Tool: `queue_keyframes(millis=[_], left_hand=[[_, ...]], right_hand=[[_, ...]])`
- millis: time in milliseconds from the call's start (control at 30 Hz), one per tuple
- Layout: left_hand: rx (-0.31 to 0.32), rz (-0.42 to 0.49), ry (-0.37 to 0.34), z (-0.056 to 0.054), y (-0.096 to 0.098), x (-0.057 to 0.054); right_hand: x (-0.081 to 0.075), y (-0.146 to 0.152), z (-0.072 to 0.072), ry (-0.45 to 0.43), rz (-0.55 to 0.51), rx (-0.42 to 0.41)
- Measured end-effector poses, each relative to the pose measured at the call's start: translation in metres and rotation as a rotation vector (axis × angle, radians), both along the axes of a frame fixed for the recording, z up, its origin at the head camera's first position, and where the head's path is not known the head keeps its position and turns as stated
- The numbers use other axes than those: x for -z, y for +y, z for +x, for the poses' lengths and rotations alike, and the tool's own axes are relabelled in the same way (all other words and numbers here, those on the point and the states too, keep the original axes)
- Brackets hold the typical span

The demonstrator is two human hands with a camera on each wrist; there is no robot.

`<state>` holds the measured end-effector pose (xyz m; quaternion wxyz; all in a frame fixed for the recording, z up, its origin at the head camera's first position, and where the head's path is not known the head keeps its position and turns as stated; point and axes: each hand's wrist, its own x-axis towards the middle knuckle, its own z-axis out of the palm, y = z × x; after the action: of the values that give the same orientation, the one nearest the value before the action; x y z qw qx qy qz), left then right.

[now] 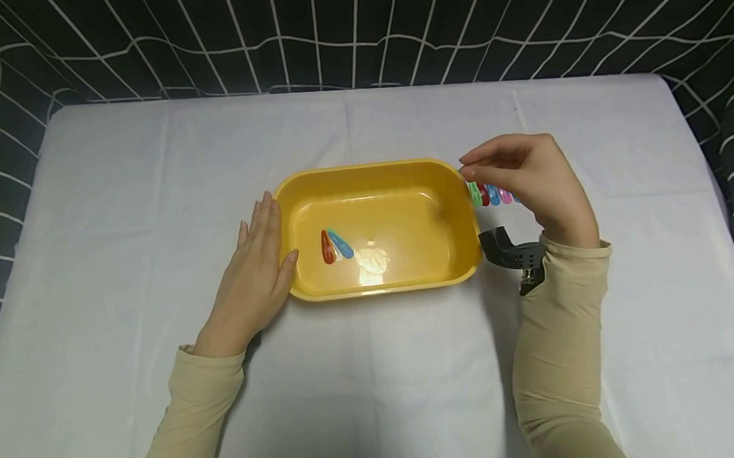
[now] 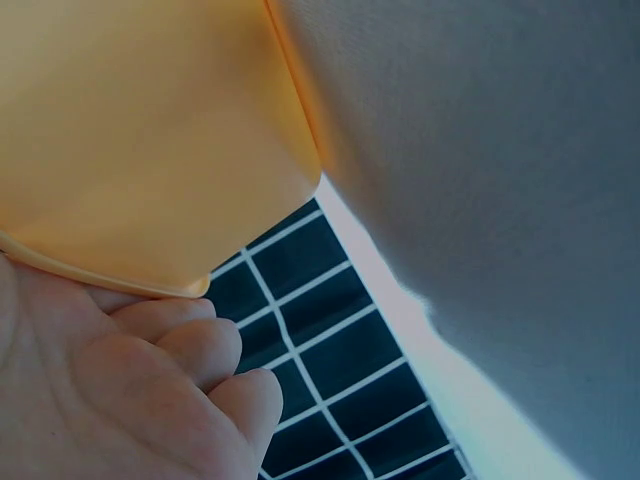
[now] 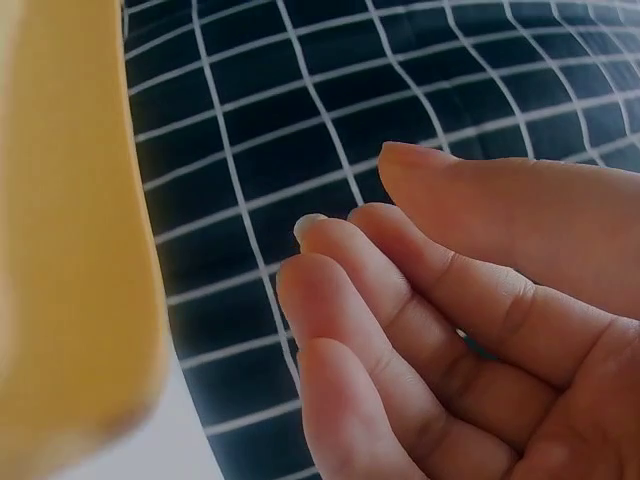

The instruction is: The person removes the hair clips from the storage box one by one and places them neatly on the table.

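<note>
In the head view, the yellow tray (image 1: 405,237) lies in the middle of the white table (image 1: 661,255), its long sides running left to right, and holds a red hair clip (image 1: 327,248) and a blue hair clip (image 1: 341,243) in its left half, with a small white piece (image 1: 338,255) between them (too little of it shows to say what it is). The left hand (image 1: 254,276) presses along the tray's left end, fingers straight and close together, thumb reaching over the rim. The right hand (image 1: 529,175) hovers by the far right corner, its fingers bent and the thumb beneath; just beside the tray's right end, partly hidden by that hand, a row of clips (image 1: 493,195) in green, red, blue and pink lies on the table. A black wrist strap (image 1: 508,253) sits near the rim. White cloth stretches widely to the table's left and right edges, and its far edge, well apart from the tray, meets a dark checked backdrop (image 1: 299,70). In the left wrist view, the left hand's fingers touch the tray's rim at a corner. In the right wrist view, the right thumb stands apart from the loosely curved fingers, with nothing visible between them, and the tray's edge lies near the fingertips.
</note>
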<state>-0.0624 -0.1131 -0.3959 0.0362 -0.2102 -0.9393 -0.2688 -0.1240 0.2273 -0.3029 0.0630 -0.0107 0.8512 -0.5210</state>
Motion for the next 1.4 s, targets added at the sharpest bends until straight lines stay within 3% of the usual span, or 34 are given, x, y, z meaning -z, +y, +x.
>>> queue_keyframes(millis=[467,833,1233,1400], left_hand=[[-0.002,-0.002,-0.008,0.000,-0.001,0.000],[-0.001,0.013,-0.012,0.000,-0.003,0.000],[0.002,0.003,-0.020,-0.001,-0.001,0.000],[0.002,0.009,-0.012,0.000,-0.001,0.000]], right_hand=[[0.002,-0.021,-0.001,-0.024,0.091,-0.074],[0.002,-0.028,-0.003,-0.036,0.074,-0.103],[0.006,-0.047,-0.013,-0.025,0.095,-0.215],[0.006,-0.059,-0.017,-0.052,0.042,-0.259]])
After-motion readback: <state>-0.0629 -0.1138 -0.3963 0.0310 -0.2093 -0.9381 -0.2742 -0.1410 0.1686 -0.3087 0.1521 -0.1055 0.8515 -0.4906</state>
